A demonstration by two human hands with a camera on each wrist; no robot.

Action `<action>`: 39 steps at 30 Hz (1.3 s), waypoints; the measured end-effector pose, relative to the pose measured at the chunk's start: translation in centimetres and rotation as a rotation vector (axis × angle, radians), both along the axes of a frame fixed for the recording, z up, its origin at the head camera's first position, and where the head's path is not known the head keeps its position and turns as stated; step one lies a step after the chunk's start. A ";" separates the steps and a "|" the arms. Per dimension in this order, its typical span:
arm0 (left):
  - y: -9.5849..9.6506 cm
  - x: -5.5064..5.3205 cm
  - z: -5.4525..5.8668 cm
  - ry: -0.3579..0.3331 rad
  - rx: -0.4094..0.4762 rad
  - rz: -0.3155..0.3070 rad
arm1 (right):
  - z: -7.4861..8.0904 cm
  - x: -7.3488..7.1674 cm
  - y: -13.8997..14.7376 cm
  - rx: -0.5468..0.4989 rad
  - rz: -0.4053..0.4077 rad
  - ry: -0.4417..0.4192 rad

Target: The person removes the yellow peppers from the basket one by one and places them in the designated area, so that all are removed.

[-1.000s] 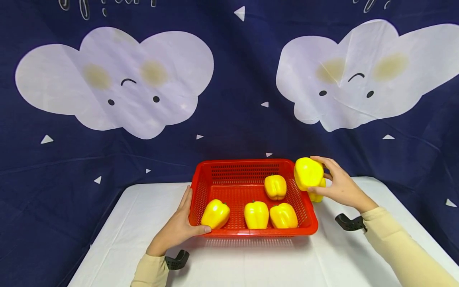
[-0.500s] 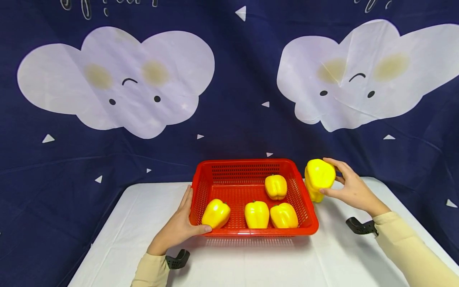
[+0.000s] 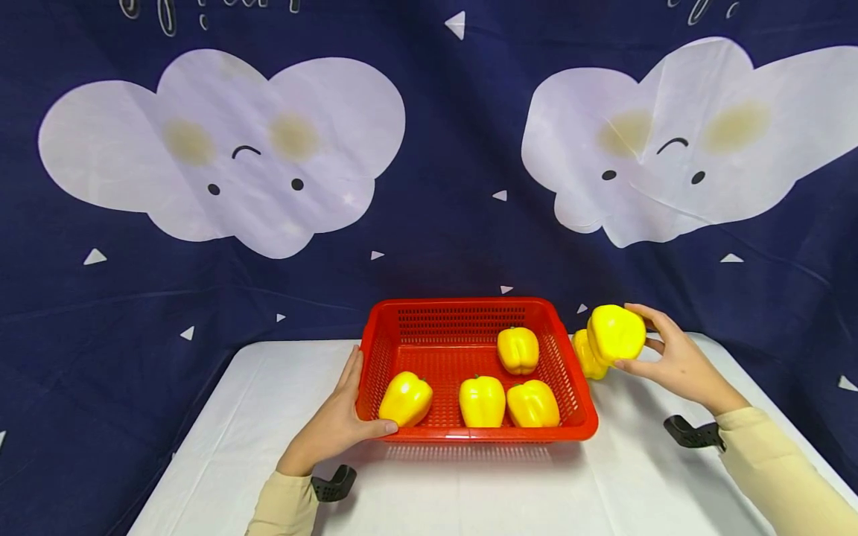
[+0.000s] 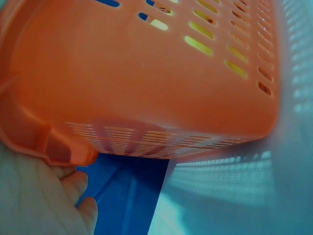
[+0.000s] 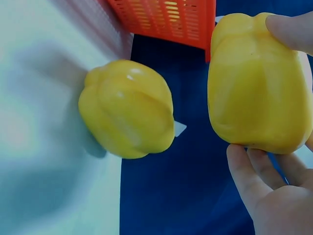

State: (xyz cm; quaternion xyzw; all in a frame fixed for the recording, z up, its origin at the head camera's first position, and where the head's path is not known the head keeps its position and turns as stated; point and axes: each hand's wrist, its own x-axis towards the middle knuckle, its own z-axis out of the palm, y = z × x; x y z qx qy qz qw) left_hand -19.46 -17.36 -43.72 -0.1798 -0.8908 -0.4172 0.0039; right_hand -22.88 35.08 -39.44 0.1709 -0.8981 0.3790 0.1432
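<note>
My right hand point(image 3: 684, 365) holds a yellow bell pepper point(image 3: 617, 335) above the table, to the right of the red plastic basket point(image 3: 469, 434). In the right wrist view the thumb presses one end of the held pepper point(image 5: 259, 88) and the fingertips the other. A second bell pepper point(image 3: 585, 357) stands on the table by the basket's right wall, partly hidden behind the held one. My left hand point(image 3: 331, 428) grips the basket's near left corner, thumb on the front rim and fingers along the left side. Several yellow bell peppers point(image 3: 482, 402) lie inside the basket.
A white cloth covers the table point(image 3: 496, 491). Behind it hangs a dark blue curtain point(image 3: 442, 231) with white clouds. The basket's slotted wall point(image 4: 146, 73) fills most of the left wrist view. Black bands point(image 3: 693, 433) sit at both wrists.
My right hand has carried its pepper from over the basket's right rim outward to the right, uncovering more of the pepper on the table. The left hand and basket have stayed put.
</note>
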 end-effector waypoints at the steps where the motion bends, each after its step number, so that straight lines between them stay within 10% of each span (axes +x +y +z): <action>1: 0.0 0.0 0.0 -0.001 0.002 -0.001 | -0.1 0.0 0.1 -0.003 0.001 0.001; 39: 0.0 0.1 0.1 -0.008 0.013 -0.005 | -2.1 0.2 4.4 0.031 -0.060 -0.043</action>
